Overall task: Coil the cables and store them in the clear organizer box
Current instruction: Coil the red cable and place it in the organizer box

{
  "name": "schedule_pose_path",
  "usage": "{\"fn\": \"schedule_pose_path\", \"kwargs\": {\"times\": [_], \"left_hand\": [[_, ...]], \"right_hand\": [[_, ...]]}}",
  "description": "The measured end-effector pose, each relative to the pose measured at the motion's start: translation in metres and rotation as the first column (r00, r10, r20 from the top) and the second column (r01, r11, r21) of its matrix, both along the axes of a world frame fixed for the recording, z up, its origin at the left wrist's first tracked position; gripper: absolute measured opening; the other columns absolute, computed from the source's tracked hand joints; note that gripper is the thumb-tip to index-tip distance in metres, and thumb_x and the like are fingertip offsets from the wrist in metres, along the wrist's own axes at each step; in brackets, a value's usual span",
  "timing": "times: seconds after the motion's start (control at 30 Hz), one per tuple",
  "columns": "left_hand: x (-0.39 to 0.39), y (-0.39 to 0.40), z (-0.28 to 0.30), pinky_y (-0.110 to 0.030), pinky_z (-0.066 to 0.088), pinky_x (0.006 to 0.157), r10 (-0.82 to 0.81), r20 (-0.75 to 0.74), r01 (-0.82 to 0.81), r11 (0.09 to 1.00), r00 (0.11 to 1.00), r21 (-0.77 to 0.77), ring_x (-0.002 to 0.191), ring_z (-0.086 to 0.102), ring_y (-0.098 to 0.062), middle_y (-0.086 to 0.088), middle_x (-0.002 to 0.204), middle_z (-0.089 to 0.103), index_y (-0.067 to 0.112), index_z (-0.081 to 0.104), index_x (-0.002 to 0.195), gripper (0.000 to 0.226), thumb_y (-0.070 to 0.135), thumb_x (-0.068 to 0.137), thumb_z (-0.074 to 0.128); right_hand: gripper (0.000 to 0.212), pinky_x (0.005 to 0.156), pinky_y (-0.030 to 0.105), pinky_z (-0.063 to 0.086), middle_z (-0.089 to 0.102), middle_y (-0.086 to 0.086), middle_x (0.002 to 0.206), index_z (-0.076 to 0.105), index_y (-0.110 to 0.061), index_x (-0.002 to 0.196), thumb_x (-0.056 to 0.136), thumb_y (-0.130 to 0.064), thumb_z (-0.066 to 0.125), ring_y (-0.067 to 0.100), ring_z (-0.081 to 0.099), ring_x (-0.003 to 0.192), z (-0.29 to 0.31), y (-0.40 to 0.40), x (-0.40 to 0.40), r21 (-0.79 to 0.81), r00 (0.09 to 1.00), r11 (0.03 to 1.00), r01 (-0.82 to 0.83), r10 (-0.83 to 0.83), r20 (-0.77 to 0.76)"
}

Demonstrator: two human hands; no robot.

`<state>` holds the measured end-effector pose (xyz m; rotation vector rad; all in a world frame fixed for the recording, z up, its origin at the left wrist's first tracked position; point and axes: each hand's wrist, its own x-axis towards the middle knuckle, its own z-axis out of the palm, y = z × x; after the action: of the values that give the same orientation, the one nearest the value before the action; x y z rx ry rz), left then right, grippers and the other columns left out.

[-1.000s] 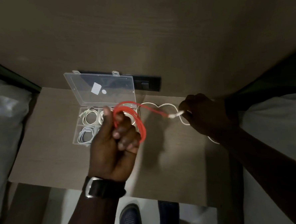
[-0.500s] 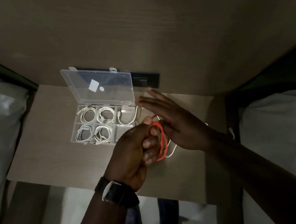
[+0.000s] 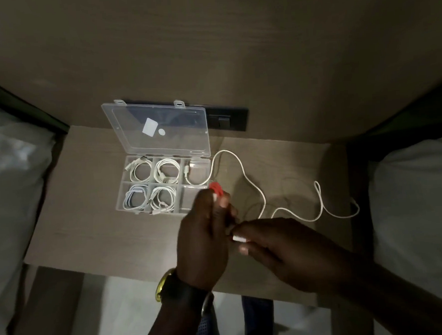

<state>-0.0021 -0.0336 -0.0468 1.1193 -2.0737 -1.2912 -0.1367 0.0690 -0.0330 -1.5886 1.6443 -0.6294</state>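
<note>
Here, one clear organizer box (image 3: 164,182) is seen lying on a wooden table (image 3: 89,227), its lid (image 3: 158,129) swung up and leaned back against the wall panel. Six compartments are counted, in two rows of three. Four coiled cables (image 3: 140,171) are stored in the left and middle compartments, one to each: three white and one, in the near left, of a paler bluish tint. In the far right compartment one end of a loose white cable (image 3: 252,188) is laid; the rest of it is trailed out over the box wall and across the table to the right in several bends. The near right compartment is partly hidden by the left hand (image 3: 206,235), so its contents cannot be told. By that hand, closed into a fist just beside the box's near right corner, one red cable (image 3: 216,189) is gripped, and only a small red loop is shown above the fingers. One dark wristwatch (image 3: 181,290) is worn on the left wrist. The right hand (image 3: 284,251) is held against the left, and a small white connector (image 3: 239,238) is pinched between its thumb and fingers. One dark switch plate (image 3: 227,120) is mounted on the wall behind the box.
</note>
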Motion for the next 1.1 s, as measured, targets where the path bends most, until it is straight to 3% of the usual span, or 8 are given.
{"fn": "schedule_pose_path", "kwargs": {"times": [0.07, 0.23, 0.4, 0.53, 0.6, 0.8, 0.9, 1.1], "left_hand": [[0.007, 0.01, -0.002, -0.035, 0.05, 0.059, -0.147, 0.113, 0.153, 0.987, 0.983, -0.044, 0.062, 0.063, -0.009, 0.004, 0.067, 0.064, 0.017, 0.058, 0.088, 0.026, 0.033, 0.1, 0.04], [0.001, 0.015, 0.017, -0.039, 0.042, 0.053, -0.058, 0.099, 0.017, 0.927, 0.993, 0.376, 0.045, 0.049, -0.011, 0.002, 0.049, 0.052, 0.02, 0.052, 0.063, 0.042, 0.045, 0.094, 0.04], [0.004, 0.001, 0.027, -0.02, 0.028, 0.045, -0.051, 0.1, -0.018, 0.804, 0.994, 0.594, 0.034, 0.035, -0.013, 0.005, 0.036, 0.041, 0.016, 0.046, 0.045, 0.039, 0.026, 0.082, 0.044], [0.022, -0.001, 0.025, -0.017, 0.026, 0.037, 0.063, 0.038, -0.072, 0.71, 0.997, 0.7, 0.031, 0.03, -0.017, -0.004, 0.034, 0.036, 0.002, 0.043, 0.05, 0.033, 0.021, 0.077, 0.047], [0.025, 0.003, 0.017, -0.019, 0.028, 0.037, 0.154, 0.07, -0.162, 0.741, 0.986, 0.652, 0.031, 0.034, -0.017, -0.003, 0.035, 0.039, 0.002, 0.046, 0.051, 0.035, 0.025, 0.077, 0.048], [0.024, -0.013, -0.028, -0.04, 0.051, 0.064, 0.498, 0.074, -0.497, 0.82, 0.864, 0.284, 0.06, 0.058, -0.016, 0.004, 0.064, 0.059, 0.017, 0.051, 0.079, 0.025, 0.035, 0.096, 0.054], [0.029, -0.036, -0.045, -0.02, 0.052, 0.069, 0.424, -0.03, -0.406, 0.884, 0.905, 0.23, 0.077, 0.065, -0.003, 0.009, 0.083, 0.068, 0.015, 0.062, 0.096, 0.019, 0.031, 0.098, 0.051], [0.048, -0.072, -0.08, -0.05, 0.053, 0.093, 0.214, 0.205, -0.241, 0.963, 0.955, 0.12, 0.107, 0.063, -0.029, -0.013, 0.122, 0.063, 0.01, 0.06, 0.126, 0.043, -0.002, 0.085, 0.063]], "right_hand": [[0.013, 0.082, 0.019, 0.047, 0.069, -0.018, 0.109, 0.062, -0.032, 0.111, 0.099, -0.035, 0.056, -0.002, 0.063, 0.099, 0.007, -0.003, -0.014, -0.039, 0.997, 0.997, 0.073, -0.071, 0.042], [0.006, 0.07, 0.023, 0.049, 0.066, -0.019, 0.085, 0.067, -0.024, 0.088, 0.09, -0.024, 0.073, 0.005, 0.064, 0.08, 0.007, -0.011, -0.015, -0.133, 0.974, 0.97, 0.204, -0.186, 0.132], [0.009, 0.084, 0.024, 0.051, 0.057, 0.001, 0.112, 0.075, -0.013, 0.079, 0.076, -0.016, 0.082, 0.017, 0.062, 0.104, -0.004, -0.014, 0.004, -0.136, 0.874, 0.926, 0.351, -0.272, 0.402], [0.016, 0.079, 0.058, 0.056, 0.062, 0.019, 0.095, 0.07, -0.004, 0.086, 0.076, -0.009, 0.081, 0.039, 0.069, 0.087, -0.014, -0.012, 0.027, 0.093, 0.668, 0.918, 0.386, -0.348, 0.658], [0.016, 0.079, 0.059, 0.057, 0.064, 0.019, 0.093, 0.07, -0.007, 0.086, 0.075, -0.005, 0.082, 0.04, 0.07, 0.085, -0.018, -0.017, 0.035, 0.172, 0.611, 0.895, 0.412, -0.411, 0.677], [0.021, 0.07, 0.021, 0.05, 0.067, 0.001, 0.08, 0.071, -0.017, 0.075, 0.069, -0.003, 0.086, 0.014, 0.063, 0.073, -0.041, -0.056, 0.049, 0.151, 0.663, 0.812, 0.563, -0.553, 0.504], [0.025, 0.069, 0.02, 0.048, 0.068, -0.008, 0.075, 0.071, -0.025, 0.072, 0.07, -0.006, 0.086, 0.003, 0.06, 0.069, -0.061, -0.085, 0.044, 0.151, 0.627, 0.755, 0.639, -0.624, 0.467], [0.017, 0.076, 0.04, 0.056, 0.069, -0.002, 0.078, 0.073, -0.016, 0.073, 0.068, -0.005, 0.085, 0.014, 0.062, 0.073, -0.106, -0.136, 0.043, 0.063, 0.716, 0.751, 0.657, -0.648, 0.26]]}}
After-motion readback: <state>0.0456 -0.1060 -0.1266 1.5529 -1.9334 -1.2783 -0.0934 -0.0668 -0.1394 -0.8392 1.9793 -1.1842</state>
